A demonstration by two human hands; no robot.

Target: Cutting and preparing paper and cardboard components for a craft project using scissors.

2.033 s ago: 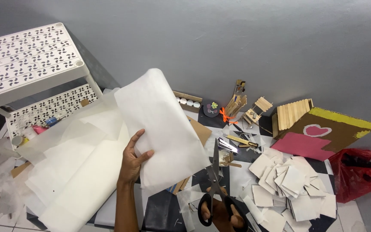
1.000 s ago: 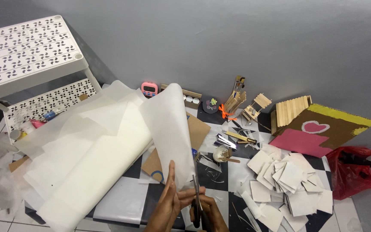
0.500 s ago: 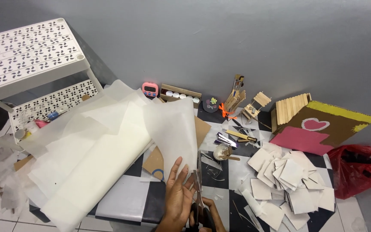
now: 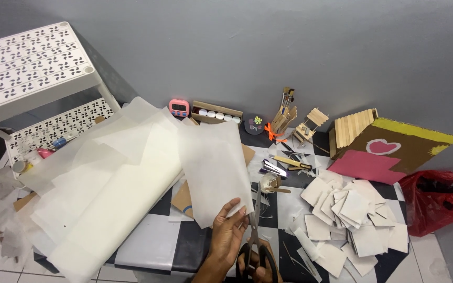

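Though half cropped, scissors (image 4: pixel 255 230) at paper (image 4: pixel 213 167).

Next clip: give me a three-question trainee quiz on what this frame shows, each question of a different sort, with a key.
1. True or false: the left hand holds the white sheet by its lower edge.
2. Which tool is in the right hand? A) stapler B) scissors C) brush
3. Fill in: the pile of cut squares lies in front of the brown board with a pink ____.

Key: 1 true; 2 B; 3 heart.
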